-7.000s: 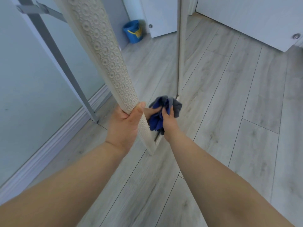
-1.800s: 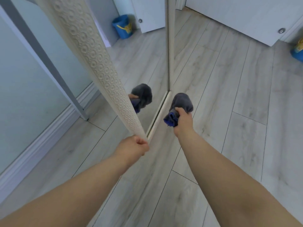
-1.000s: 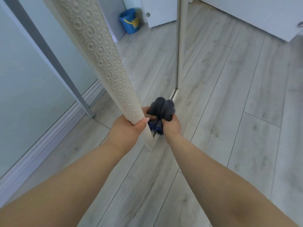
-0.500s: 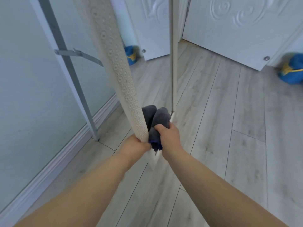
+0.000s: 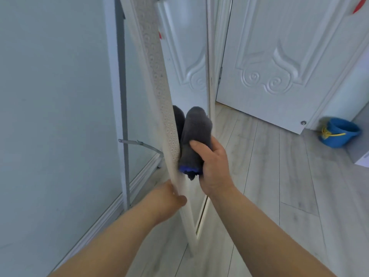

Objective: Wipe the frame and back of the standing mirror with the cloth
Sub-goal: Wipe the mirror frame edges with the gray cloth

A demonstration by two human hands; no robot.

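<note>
The right grip (image 5: pixel 213 166) has risen along the mirror frame (image 5: pixel 159 92) since half a second ago, clenched round the grey cloth (image 5: pixel 196 134), which presses the frame's inner edge. The left grip (image 5: pixel 169 198) holds the frame lower down, seemingly pinching it, its fingers hidden

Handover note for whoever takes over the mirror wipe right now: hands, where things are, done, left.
Left hand: grips the patterned mirror frame low down, steadying it.
Right hand: grips the bunched grey cloth, held against the frame's inner edge just above the left hand.
Done: wiping is under way on this side rail; how much is clean cannot be told.
Left: likely the rest of the frame and the back.
</note>
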